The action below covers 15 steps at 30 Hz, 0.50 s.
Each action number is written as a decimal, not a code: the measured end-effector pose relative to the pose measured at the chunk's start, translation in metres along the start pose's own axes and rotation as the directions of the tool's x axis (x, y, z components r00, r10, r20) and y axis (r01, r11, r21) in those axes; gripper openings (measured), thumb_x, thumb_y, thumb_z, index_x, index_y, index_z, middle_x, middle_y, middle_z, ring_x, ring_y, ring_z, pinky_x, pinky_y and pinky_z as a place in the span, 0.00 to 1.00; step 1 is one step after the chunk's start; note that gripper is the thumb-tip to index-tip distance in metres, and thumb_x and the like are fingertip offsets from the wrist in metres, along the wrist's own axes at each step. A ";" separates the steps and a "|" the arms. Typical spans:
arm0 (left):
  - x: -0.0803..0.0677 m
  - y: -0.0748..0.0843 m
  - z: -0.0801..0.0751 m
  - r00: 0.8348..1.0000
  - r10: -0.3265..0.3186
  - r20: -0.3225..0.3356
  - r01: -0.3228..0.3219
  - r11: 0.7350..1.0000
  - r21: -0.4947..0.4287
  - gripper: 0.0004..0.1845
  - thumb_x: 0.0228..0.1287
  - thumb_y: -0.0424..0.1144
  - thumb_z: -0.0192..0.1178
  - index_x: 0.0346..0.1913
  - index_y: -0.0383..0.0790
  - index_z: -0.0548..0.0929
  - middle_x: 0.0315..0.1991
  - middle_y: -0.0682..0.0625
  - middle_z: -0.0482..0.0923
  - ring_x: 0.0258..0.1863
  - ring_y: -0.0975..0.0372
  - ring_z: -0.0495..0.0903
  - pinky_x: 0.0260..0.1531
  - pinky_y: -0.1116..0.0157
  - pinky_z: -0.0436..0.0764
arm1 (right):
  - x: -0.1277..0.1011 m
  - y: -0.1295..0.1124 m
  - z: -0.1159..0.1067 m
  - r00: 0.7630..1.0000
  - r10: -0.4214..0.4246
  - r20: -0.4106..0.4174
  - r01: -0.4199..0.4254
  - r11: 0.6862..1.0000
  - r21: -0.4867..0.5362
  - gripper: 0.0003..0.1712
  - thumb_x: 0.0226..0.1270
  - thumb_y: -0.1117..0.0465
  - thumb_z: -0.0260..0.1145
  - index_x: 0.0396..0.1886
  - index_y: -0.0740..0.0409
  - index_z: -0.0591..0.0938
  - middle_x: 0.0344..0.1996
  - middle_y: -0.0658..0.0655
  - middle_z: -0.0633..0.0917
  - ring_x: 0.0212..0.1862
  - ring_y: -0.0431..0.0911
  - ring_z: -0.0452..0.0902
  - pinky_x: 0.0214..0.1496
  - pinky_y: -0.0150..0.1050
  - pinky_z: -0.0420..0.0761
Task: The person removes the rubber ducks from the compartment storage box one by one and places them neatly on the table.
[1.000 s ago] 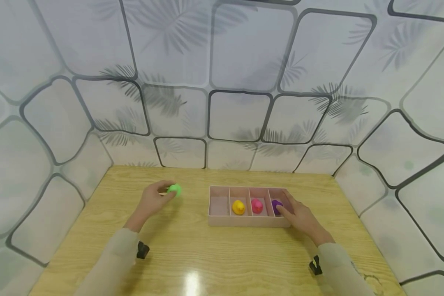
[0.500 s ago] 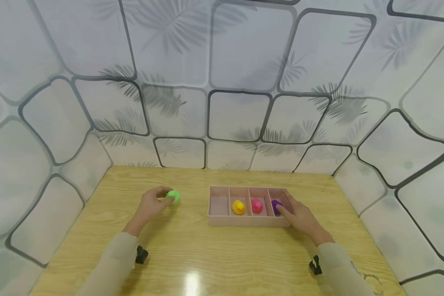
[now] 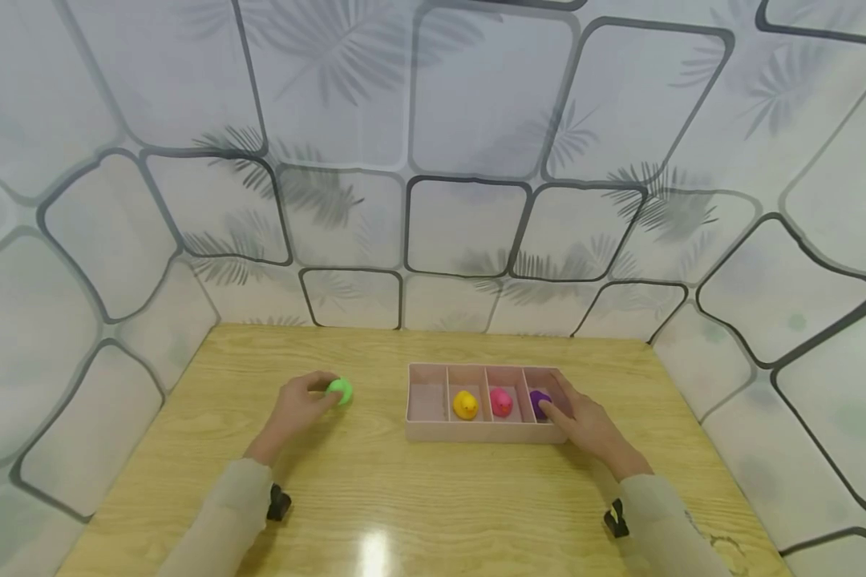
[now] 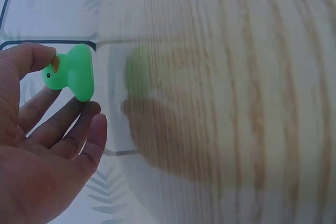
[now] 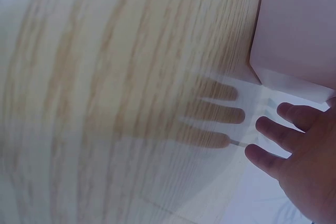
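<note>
My left hand [image 3: 297, 409] pinches a green rubber duck [image 4: 79, 72] between thumb and fingers, close over the table left of the box. In the left wrist view its flat base faces the tabletop, and the other fingers are spread below it. A pink box [image 3: 485, 433] with divided compartments stands right of centre. A yellow duck [image 3: 465, 405], a pink duck [image 3: 501, 402] and a purple duck [image 3: 538, 403] sit in separate compartments. My right hand [image 3: 588, 421] rests at the box's right end, thumb over the purple duck's compartment. In the right wrist view, several straight fingers [image 5: 281, 135] extend beside the box.
The leftmost compartment [image 3: 427, 398] shows only its bare floor. The glossy wooden table [image 3: 404, 497] reflects the hands and a bright light. Patterned panels [image 3: 469, 228] enclose the table at the back and both sides.
My left hand has lowered the green duck toward the near side of the table, then shifted slightly right with it. My right hand and the box stay in place.
</note>
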<state>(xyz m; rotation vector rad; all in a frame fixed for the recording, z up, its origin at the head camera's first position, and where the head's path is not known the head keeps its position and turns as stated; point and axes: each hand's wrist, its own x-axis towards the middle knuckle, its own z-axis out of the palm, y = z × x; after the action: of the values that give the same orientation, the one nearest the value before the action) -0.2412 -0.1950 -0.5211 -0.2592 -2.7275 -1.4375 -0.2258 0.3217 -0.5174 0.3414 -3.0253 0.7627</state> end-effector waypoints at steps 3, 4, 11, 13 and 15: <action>0.000 0.000 0.001 1.000 0.009 0.001 -0.009 1.000 -0.003 0.19 0.72 0.37 0.67 0.59 0.29 0.84 0.56 0.32 0.86 0.55 0.39 0.86 0.42 0.59 0.90 | 0.000 0.001 0.001 1.000 -0.002 -0.003 0.002 1.000 -0.004 0.44 0.83 0.41 0.55 0.86 0.57 0.53 0.71 0.80 0.72 0.67 0.78 0.73 0.70 0.73 0.71; 0.000 0.000 0.001 1.000 0.007 0.001 -0.007 1.000 -0.006 0.19 0.72 0.37 0.67 0.59 0.29 0.84 0.57 0.32 0.86 0.55 0.39 0.86 0.42 0.58 0.90 | 0.000 0.002 0.001 1.000 -0.003 -0.006 0.003 1.000 -0.005 0.44 0.83 0.41 0.55 0.86 0.56 0.53 0.71 0.80 0.72 0.67 0.78 0.73 0.70 0.73 0.71; -0.002 0.000 0.002 1.000 -0.004 0.019 0.004 1.000 -0.016 0.19 0.72 0.38 0.67 0.59 0.29 0.84 0.57 0.32 0.86 0.55 0.39 0.86 0.42 0.59 0.90 | 0.000 0.003 0.001 1.000 0.008 0.003 -0.008 1.000 -0.005 0.44 0.83 0.40 0.54 0.86 0.55 0.52 0.72 0.79 0.72 0.68 0.78 0.72 0.71 0.74 0.70; -0.002 -0.001 0.003 1.000 -0.003 0.021 0.003 1.000 -0.012 0.19 0.72 0.38 0.68 0.59 0.29 0.84 0.57 0.32 0.86 0.54 0.40 0.87 0.42 0.60 0.90 | 0.000 0.003 0.002 1.000 0.006 0.000 -0.006 1.000 -0.001 0.44 0.83 0.41 0.55 0.86 0.55 0.52 0.72 0.79 0.72 0.68 0.79 0.72 0.71 0.74 0.70; -0.003 -0.002 0.003 1.000 -0.001 0.023 0.001 1.000 -0.007 0.19 0.72 0.38 0.67 0.60 0.29 0.84 0.57 0.33 0.86 0.54 0.41 0.87 0.43 0.59 0.90 | -0.001 0.002 0.002 1.000 -0.002 -0.006 0.002 1.000 -0.002 0.44 0.83 0.41 0.55 0.86 0.56 0.53 0.71 0.80 0.72 0.67 0.79 0.72 0.70 0.74 0.70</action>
<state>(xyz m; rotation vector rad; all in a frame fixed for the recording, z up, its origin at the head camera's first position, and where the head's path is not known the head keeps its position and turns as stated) -0.2389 -0.1941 -0.5252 -0.2763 -2.7416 -1.4540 -0.2254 0.3226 -0.5200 0.3422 -3.0194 0.7597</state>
